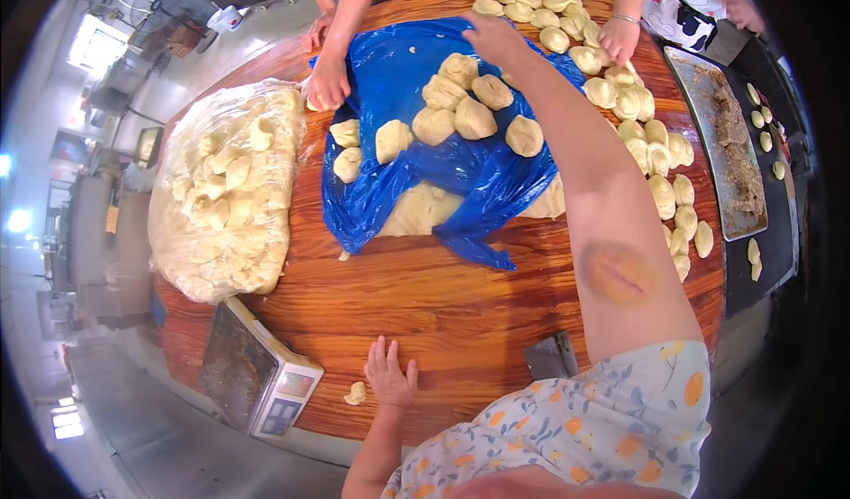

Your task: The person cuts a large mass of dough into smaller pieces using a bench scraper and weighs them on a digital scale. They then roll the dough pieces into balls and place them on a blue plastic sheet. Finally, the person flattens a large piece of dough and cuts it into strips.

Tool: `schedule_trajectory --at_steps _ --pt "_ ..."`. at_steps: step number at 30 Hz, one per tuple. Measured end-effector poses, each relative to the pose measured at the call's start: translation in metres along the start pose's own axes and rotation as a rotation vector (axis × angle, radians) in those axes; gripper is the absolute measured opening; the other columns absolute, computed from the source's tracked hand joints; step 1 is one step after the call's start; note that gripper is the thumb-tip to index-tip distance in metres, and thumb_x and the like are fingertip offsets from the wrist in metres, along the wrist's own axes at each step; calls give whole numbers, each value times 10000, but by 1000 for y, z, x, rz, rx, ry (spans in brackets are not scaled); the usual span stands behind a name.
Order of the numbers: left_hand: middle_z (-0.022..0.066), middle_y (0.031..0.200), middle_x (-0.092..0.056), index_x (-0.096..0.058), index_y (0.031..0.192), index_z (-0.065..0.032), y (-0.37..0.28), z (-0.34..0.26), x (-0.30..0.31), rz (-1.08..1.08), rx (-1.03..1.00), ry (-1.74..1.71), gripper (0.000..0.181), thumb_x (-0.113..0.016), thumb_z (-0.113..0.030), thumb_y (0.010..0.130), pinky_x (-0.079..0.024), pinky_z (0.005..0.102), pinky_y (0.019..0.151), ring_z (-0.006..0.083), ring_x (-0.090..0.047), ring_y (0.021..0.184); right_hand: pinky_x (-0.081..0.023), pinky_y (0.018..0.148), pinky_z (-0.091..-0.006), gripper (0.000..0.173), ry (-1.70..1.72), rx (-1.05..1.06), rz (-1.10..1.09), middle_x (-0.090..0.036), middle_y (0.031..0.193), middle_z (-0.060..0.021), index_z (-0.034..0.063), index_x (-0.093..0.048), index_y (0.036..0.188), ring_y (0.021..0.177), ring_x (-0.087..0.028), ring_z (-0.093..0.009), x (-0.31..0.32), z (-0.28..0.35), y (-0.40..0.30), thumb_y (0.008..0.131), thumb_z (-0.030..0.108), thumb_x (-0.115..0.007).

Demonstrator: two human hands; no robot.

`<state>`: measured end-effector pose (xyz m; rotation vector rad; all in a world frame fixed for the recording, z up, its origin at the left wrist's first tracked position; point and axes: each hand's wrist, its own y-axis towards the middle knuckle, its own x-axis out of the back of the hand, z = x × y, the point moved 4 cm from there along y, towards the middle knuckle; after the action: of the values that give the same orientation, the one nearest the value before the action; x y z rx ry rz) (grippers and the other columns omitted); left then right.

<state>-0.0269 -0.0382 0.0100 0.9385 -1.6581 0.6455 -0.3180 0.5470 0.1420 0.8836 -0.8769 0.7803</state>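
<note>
My left hand [390, 374] rests on the wooden table [438, 300], fingers apart and holding nothing, beside a small dough scrap [356, 393]. My right arm reaches across to the far side, where my right hand [495, 37] is over the edge of a blue plastic sheet [385, 54]; whether its fingers grip the sheet cannot be told. Several dough lumps [475, 119] lie on the sheet, and a large slab of dough [422, 212] shows from under its near edge. A metal dough scraper [552, 356] lies near the table's front edge.
Film-covered dough [222, 253] with loose pieces stands at left, behind a digital scale [265, 379]. Many shaped dough pieces [657, 160] line the right side, beside a metal tray of filling [724, 140]. Two co-workers' hands [329, 82] [619, 39] work across the table.
</note>
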Motion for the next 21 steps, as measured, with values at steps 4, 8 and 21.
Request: schedule_trajectory --at_steps 4,8,21 --pt "146 1515 -370 -468 1377 -100 -5 5 -5 12 27 11 618 -643 -371 851 -297 523 1034 359 -349 1365 -446 1011 -438 518 193 -376 19 -580 1298 -242 18 -536 1310 1225 -541 -361 -12 -75 -5 919 357 -547" --pt "162 1500 -390 -468 1376 -99 -10 8 -9 41 54 35 617 -638 -385 856 -296 530 1031 363 -365 1355 -448 994 -450 607 127 -664 96 -529 1369 -255 -14 -553 1307 1231 -542 -384 -36 -157 -24 931 462 -540" --pt "247 1490 -351 -406 1390 -50 -2 -1 -2 94 34 18 607 -600 -310 876 -271 579 1039 449 -345 1342 -487 885 -383 343 57 -555 116 -690 1109 -139 50 -680 1137 1018 -638 -260 -57 -192 -18 922 302 -592"
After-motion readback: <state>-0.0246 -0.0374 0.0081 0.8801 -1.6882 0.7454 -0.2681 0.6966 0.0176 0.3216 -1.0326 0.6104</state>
